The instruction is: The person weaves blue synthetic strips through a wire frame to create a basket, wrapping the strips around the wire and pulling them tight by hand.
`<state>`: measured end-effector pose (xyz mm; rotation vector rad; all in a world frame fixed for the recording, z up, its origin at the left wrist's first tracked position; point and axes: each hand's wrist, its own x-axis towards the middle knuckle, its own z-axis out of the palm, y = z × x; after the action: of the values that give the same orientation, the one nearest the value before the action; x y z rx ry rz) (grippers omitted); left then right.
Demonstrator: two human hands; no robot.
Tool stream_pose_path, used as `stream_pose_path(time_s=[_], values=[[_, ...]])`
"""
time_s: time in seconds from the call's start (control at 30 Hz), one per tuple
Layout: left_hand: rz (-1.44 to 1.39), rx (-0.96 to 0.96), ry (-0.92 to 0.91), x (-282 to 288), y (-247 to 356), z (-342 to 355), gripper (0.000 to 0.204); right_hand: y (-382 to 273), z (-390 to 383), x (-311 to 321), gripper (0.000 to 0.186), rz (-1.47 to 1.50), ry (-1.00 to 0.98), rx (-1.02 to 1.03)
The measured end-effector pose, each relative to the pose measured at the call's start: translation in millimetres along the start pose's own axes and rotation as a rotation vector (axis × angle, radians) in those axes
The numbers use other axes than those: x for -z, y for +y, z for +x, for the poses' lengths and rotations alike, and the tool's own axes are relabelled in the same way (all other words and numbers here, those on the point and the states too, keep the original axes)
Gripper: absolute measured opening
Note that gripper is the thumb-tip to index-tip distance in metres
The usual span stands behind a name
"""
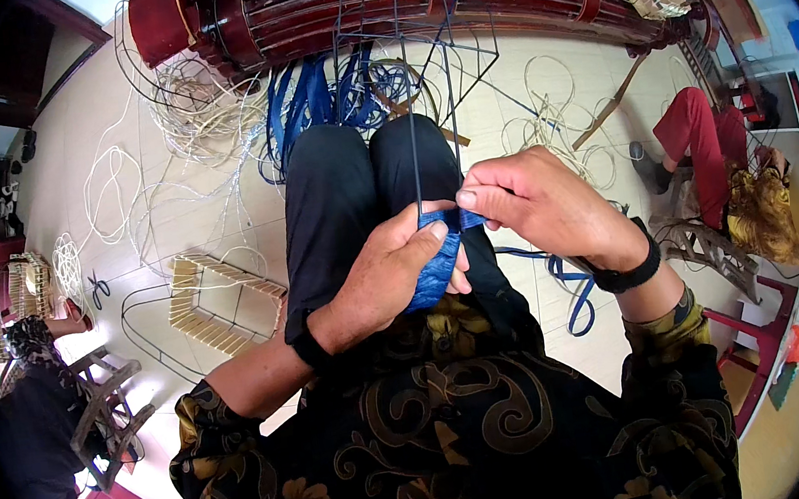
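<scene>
Above my lap, my left hand (378, 276) is closed round a blue wrapped section (434, 280) at the near end of a thin dark wire frame (411, 122). The thumb presses on top of the blue band. My right hand (540, 201) pinches a blue strip (470, 219) between thumb and fingers, just right of the left thumb. The frame's rods run away from me over my knees to a wider wire shape at the far side. Blue strip (576, 304) also trails in loops on the right. Part of the wrapping is hidden behind my fingers.
Dark blue strips (311, 103) and tangled pale cords (195, 105) lie on the floor before a dark red slatted bench (335, 8). A partly wrapped frame (221, 307) and scissors (99, 291) lie left. Seated people (48, 423) are at both sides.
</scene>
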<state>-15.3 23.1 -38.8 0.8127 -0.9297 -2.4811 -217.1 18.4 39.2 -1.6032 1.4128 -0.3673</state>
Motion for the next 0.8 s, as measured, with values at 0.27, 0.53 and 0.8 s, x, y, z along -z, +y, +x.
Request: stream_pose_path(time_s=[0.27, 0.53, 0.8], values=[[-0.006, 0.078, -0.035, 10, 5, 9, 0.033, 0, 47, 3, 0.030, 0.005, -0.206, -0.204], [-0.147, 0.069, -0.030, 11, 26, 18, 0.038, 5, 65, 9, 0.033, 0.020, -0.217, -0.289], [0.180, 0.029, 0.269, -4, 25, 35, 0.026, -7, 79, 16, 0.027, -0.200, -0.281, -0.168]])
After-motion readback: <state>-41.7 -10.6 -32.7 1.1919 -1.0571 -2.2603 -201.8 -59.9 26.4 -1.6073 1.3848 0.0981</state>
